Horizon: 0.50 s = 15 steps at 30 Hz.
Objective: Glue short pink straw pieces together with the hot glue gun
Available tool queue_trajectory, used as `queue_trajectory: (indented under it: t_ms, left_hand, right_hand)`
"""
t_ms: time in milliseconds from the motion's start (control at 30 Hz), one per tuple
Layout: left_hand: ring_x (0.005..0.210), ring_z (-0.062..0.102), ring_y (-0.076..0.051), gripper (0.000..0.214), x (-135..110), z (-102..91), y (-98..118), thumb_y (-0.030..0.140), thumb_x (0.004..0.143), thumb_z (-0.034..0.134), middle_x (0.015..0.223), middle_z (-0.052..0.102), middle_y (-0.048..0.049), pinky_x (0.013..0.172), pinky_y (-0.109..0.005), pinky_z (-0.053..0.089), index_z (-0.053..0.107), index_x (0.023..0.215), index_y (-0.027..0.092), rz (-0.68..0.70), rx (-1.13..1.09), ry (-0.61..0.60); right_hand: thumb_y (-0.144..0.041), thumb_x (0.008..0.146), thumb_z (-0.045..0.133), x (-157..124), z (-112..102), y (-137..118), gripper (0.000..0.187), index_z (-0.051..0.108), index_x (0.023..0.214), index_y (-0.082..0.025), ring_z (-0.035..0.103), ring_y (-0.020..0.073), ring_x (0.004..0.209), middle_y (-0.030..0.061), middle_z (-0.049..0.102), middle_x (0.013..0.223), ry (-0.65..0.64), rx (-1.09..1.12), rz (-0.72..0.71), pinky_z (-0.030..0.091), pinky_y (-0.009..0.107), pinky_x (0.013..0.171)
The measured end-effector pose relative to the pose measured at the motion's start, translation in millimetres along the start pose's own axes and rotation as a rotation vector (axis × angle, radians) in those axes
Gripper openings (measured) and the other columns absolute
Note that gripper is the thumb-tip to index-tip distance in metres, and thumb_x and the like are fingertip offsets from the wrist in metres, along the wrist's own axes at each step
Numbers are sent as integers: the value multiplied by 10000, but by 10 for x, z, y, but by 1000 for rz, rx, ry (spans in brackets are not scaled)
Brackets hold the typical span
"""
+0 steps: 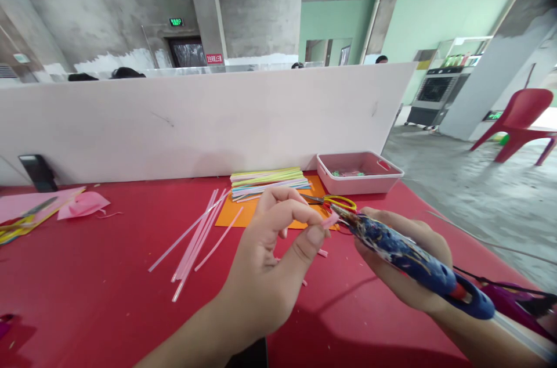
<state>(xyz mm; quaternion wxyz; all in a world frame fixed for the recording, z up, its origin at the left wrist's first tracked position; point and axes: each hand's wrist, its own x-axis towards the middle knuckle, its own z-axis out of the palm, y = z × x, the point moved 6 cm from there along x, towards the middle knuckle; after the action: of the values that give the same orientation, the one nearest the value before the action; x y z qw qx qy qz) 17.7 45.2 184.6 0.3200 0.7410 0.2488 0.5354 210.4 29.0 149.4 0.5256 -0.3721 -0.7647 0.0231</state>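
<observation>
Over the red table (108,281), it's all centred on one small pink piece (329,220): L hand (270,255) has it pinched up front, thumb & index clamped on it, other fingers curled. Facing it comes R hand (398,284), fingers wrapped round a blue glue gun (404,252), grubby & stringy near the nozzle. That nozzle's right up at the piece; touching or just short of it, can't tell from this angle. Pale rod (522,334) trails off the gun's rear, lower R.

Just L of the hands, loose pink straws (201,243) fan out, one lying across the others. Behind, a mixed straw bundle (270,183), yellow, white, blue & pink, sits on an orange sheet (228,218), w/ yellow-handled scissors (342,202) at the sheet's R side. Back R, a pink basket (361,184) w/ small green & pink bits inside.

Far L: 2nd pair of scissors (28,220), yellow grips again, near crumpled pink material (82,205), plus a black device (38,173) propped by the white partition (209,124). Beyond, tops of heads (127,72) show over the rim; off R, a red chair (524,118) on the concrete floor (429,182), air cooler (437,91) farther back.
</observation>
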Motion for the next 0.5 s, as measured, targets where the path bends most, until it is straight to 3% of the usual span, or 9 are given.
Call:
queue_trajectory:
  t_ms: [233,500]
  left_hand:
    - [942,495,-196,128,-5,18,-39,234,960,580,960,496,-36,767,-332,412,648,851,237,-97,-106,-25]
    - [901,512,-183,129,-13,23,-20,199,951,576,940,506,-38,732,-323,435,642,843,224,-36,-91,-18]
  right_hand:
    - [-146,776,677,9,6,0,141,570,743,-232,561,120,465,-26,647,599,-9,-16,26,452,225,455]
    - [-126,782,646,47,37,66,100,631,725,-206,548,107,472,-14,657,610,-77,1,172,449,207,446]
